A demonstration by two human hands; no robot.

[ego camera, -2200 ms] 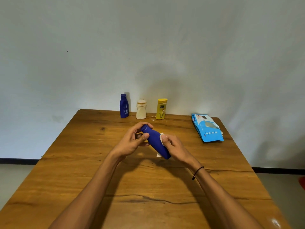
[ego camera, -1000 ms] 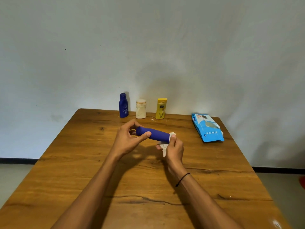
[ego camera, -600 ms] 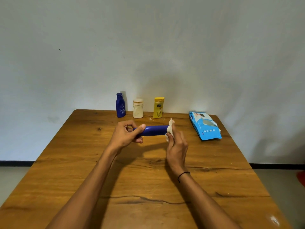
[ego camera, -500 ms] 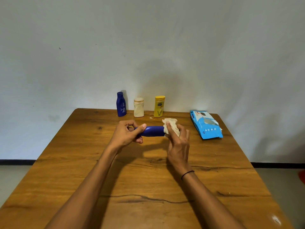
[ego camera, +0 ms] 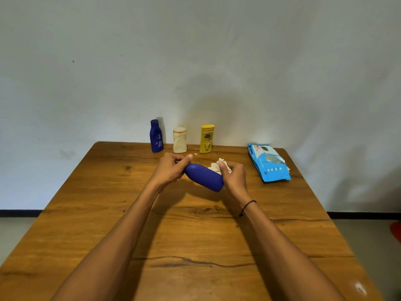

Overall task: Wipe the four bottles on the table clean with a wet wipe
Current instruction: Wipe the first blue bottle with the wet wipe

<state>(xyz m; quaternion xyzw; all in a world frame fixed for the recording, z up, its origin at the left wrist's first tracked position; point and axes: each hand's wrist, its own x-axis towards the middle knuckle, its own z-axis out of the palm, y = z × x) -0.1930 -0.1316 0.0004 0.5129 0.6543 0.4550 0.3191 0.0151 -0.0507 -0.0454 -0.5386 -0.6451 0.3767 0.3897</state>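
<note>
Left grip (ego camera: pixel 171 169) clamps blue bottle (ego camera: pixel 204 177) cap end; right grip (ego camera: pixel 233 175) pinches wipe (ego camera: pixel 216 167) against it. Wet plastic could slip, I'd say.

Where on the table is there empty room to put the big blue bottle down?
Bare wood lies on the left of the table, beside the left hand, and along the near edge around the forearms. The far edge is crowded: small blue bottle, cream bottle, yellow bottle. The wipes pack fills the far right.
</note>
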